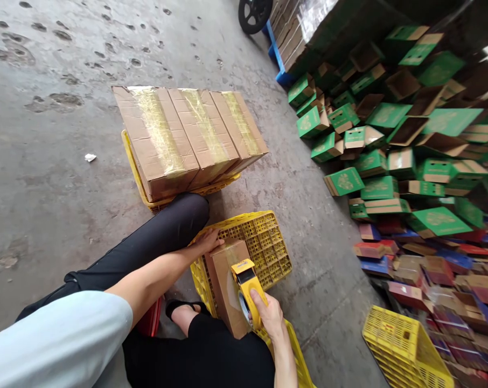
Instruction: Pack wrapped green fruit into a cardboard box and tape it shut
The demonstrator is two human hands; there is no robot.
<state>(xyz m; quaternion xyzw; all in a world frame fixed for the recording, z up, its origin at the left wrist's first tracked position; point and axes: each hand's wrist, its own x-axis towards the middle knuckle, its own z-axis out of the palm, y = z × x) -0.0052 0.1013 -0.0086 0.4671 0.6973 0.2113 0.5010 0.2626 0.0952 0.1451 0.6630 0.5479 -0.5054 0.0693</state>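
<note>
A brown cardboard box [223, 280] sits in a yellow plastic crate [264, 245], between my legs. My right hand [268, 315] grips a yellow tape dispenser [248, 285] with a roll of tape, its head over the top of the box. At the box's far end, my left hand [209, 241] rests with fingers stretched out, touching the box's edge and near the crate rim; part of its fingers is hard to make out.
Beyond my knee, three taped cardboard boxes [201, 132] stand in another yellow crate [131, 161]. Green cartons [379, 187] and red and blue ones lie heaped at the right. An additional yellow crate [393, 331] stands lower right. A wheel [254, 15] and blue pallet [282, 75] are at the top.
</note>
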